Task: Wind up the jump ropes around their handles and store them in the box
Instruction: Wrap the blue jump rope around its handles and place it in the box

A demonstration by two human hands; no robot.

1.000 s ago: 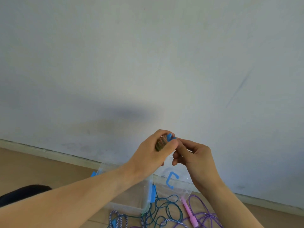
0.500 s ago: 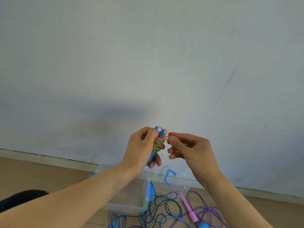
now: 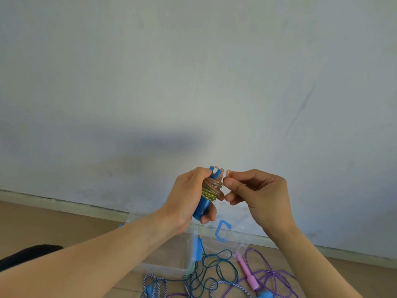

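Observation:
My left hand [image 3: 187, 198] grips two blue jump rope handles [image 3: 203, 206] held upright, with a yellow and pink rope [image 3: 211, 187] coiled around their upper part. My right hand [image 3: 255, 190] pinches the loose end of that rope just right of the handle tops. Below my hands, the clear plastic box [image 3: 171, 268] sits open on the floor against the wall. Its lid [image 3: 232, 237] with a blue handle lies to its right.
Loose ropes lie tangled on the wooden floor in front of the box: a teal rope [image 3: 217, 267], a purple rope with a pink handle [image 3: 247, 272], and a purple-and-white striped rope [image 3: 154, 282]. A pale wall fills the background.
The bundle has been turned upright in my left hand. My right hand has shifted right and now pinches the rope end beside the handle tops. The view has dropped slightly.

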